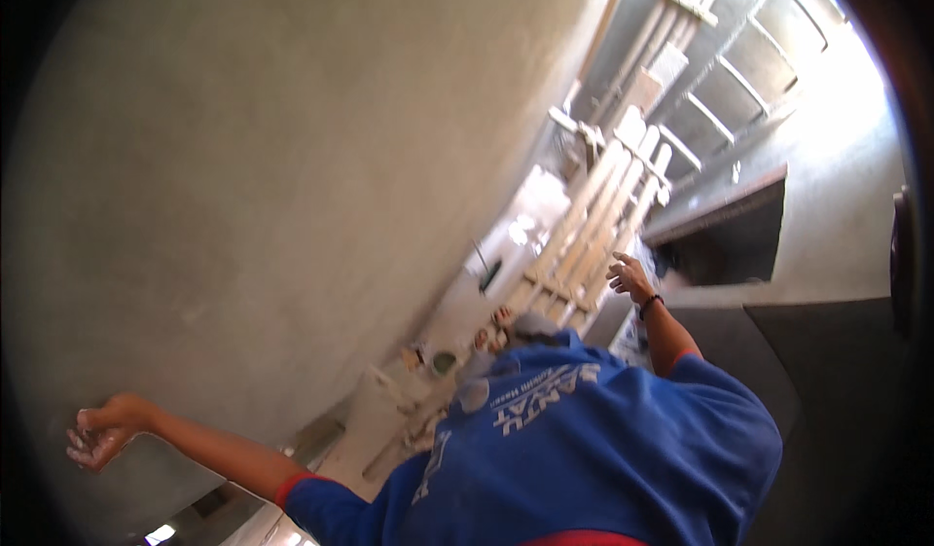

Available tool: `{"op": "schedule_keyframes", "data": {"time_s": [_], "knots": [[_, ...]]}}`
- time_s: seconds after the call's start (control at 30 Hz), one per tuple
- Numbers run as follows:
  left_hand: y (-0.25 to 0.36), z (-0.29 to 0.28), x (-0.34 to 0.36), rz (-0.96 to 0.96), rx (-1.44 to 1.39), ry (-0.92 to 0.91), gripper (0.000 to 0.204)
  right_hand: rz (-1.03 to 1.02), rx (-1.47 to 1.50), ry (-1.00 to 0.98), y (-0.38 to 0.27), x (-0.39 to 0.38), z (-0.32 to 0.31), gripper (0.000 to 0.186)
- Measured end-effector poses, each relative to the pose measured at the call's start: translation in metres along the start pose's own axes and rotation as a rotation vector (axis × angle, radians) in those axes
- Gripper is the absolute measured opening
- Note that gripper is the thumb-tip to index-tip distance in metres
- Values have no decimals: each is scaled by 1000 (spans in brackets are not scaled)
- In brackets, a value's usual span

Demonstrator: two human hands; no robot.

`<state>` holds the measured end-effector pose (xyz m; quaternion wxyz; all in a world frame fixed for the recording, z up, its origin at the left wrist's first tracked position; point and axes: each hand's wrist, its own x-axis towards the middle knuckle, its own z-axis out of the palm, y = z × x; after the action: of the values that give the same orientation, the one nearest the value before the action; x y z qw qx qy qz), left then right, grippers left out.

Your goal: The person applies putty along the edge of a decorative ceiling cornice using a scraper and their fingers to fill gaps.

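Observation:
My left hand is stretched far out to the left, in front of the plastered wall. Its fingers are loosely bent, with whitish smears on them, and no object shows in it. Whether it touches the wall, I cannot tell. On the other side, my right hand reaches forward with its fingers apart and nothing in it. A dark bracelet circles that wrist. Beyond this hand, a long platform of wooden poles joined by crosspieces runs away from me.
A ladder-like row of pale rungs is at the upper right. Below it, a dark rectangular opening is set in the wall. Pale floor with scattered, unclear items lies beyond my blue shirt.

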<state>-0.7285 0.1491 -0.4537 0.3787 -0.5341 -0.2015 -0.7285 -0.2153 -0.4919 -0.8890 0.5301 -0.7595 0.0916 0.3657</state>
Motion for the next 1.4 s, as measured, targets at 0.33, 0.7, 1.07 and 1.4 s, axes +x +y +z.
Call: {"op": "schedule_keyframes", "data": {"time_s": [0.33, 0.7, 1.07, 1.4], "knots": [[22, 12, 11, 135, 199, -3, 54, 378, 359, 62, 170, -19, -60, 30], [95, 34, 26, 52, 41, -15, 57, -243, 329, -42, 57, 143, -98, 52], [547, 333, 104, 188, -673, -120, 53, -1065, 256, -53, -416, 242, -98, 45], [588, 378, 105, 110, -422, -88, 51, -1868, 173, -97, -904, 59, -135, 34]]}}
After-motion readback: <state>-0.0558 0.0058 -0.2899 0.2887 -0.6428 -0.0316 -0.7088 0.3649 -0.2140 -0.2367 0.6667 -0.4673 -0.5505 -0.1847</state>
